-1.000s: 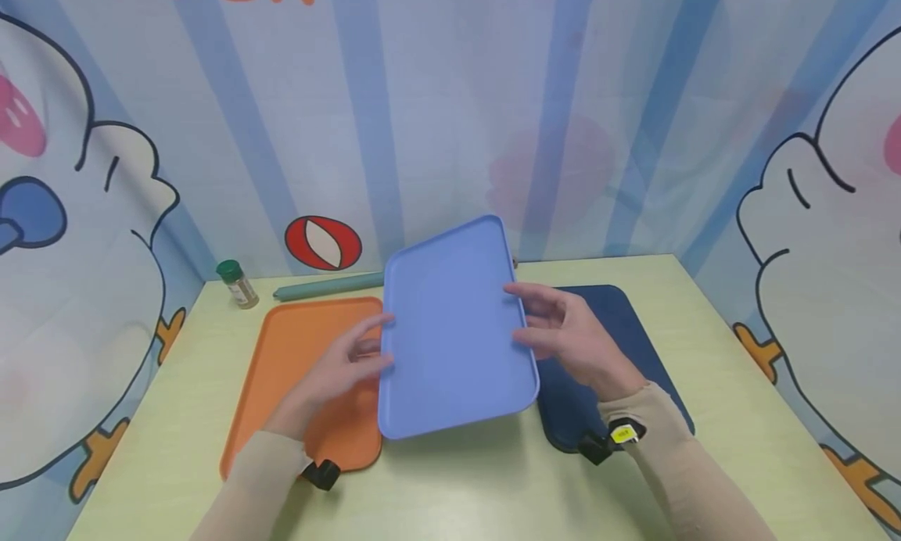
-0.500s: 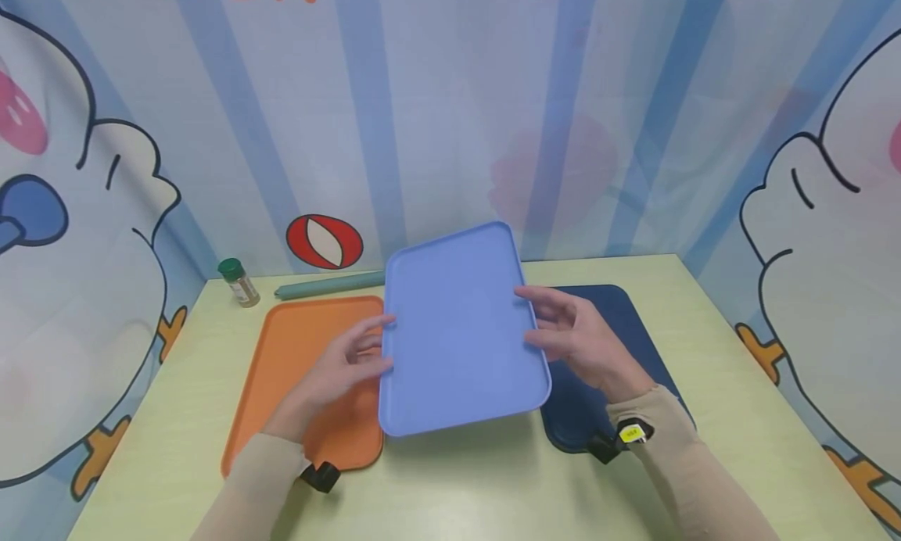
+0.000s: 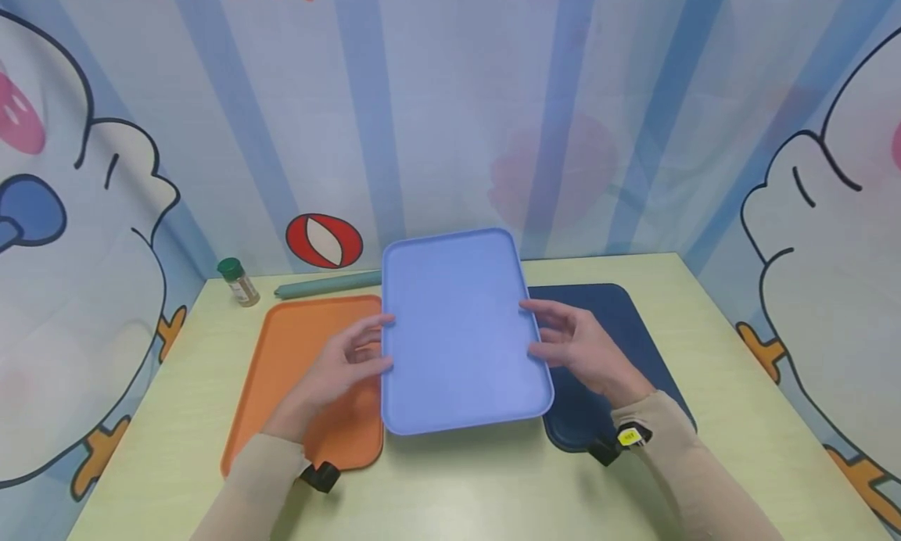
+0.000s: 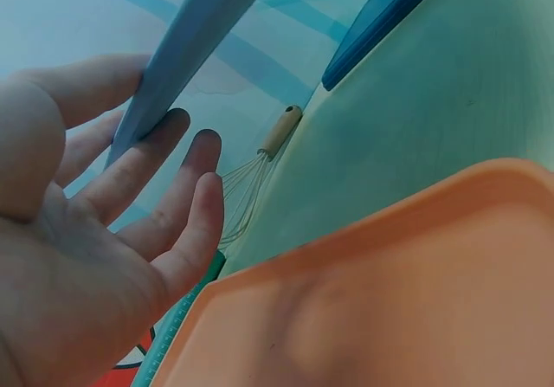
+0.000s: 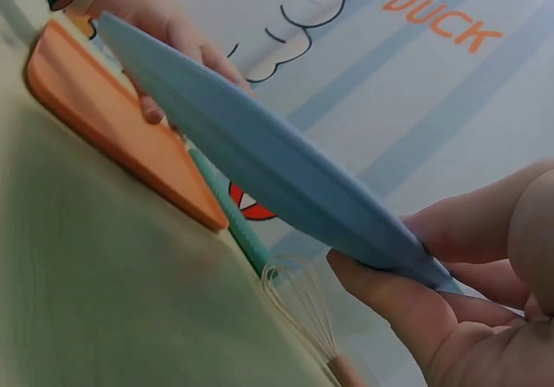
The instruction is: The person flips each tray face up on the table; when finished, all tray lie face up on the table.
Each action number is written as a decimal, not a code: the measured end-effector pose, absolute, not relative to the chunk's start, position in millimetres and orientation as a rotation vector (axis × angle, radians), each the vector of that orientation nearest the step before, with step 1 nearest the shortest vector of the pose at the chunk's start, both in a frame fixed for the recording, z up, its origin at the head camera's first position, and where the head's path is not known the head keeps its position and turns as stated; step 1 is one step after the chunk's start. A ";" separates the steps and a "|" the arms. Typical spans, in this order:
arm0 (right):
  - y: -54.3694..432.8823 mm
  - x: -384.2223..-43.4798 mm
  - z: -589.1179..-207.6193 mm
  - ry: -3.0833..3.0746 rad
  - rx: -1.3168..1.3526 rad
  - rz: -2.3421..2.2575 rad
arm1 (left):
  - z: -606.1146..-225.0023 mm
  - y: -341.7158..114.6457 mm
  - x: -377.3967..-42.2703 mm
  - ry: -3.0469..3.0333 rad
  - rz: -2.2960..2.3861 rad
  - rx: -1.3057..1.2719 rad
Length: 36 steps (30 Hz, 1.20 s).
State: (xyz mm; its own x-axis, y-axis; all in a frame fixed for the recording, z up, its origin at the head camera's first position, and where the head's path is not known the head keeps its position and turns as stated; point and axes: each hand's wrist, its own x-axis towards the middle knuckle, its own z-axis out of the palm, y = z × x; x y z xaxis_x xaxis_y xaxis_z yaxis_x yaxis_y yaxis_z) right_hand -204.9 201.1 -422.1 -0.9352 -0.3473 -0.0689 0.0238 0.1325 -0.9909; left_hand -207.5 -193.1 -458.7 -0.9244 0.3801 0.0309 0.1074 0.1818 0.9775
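A light blue rectangular tray [image 3: 457, 330] is held off the table, its inner face turned up toward the head camera. My left hand [image 3: 341, 365] pinches its left edge between thumb and fingers. On the opposite edge, my right hand [image 3: 584, 349] grips the rim the same way. Below and to the left lies an orange tray [image 3: 299, 334], partly covered by my left hand. A dark blue tray [image 3: 619, 330] lies at the right, partly behind the right hand and the held tray. In the right wrist view the light blue tray [image 5: 251, 149] appears nearly edge-on.
A small green-capped spice jar [image 3: 238, 283] stands at the table's back left. Along the back edge lies a long green stick-like thing [image 3: 327, 284]. A wire whisk [image 4: 279, 136] lies at the back, hidden from the head view. A printed curtain [image 3: 450, 119] hangs behind.
The held tray has turned from a slant to a straighter pose, its far edge dropping. My right hand has shifted slightly right and down; the left hand has barely moved.
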 end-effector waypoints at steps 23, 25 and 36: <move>206.4 -202.5 -447.4 2.434 -0.416 -1.524 | -466.4 -186.7 -204.9 2.326 1.670 0.350; 206.3 -202.5 -448.5 2.442 -0.403 -1.514 | -467.1 -185.8 -204.5 2.335 1.653 0.338; 204.1 -203.6 -459.5 2.500 -0.370 -1.426 | -472.4 -179.9 -201.9 2.436 1.540 0.282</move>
State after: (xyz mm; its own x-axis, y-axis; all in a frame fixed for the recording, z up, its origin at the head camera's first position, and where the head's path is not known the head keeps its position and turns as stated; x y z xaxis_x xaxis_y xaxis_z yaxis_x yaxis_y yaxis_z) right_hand -203.6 204.1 -459.5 -0.9393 -0.3335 -0.0809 -0.1000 0.4916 -0.8651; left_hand -201.9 -179.9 -472.4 -0.9513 0.2907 -0.1027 0.0320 0.4243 0.9050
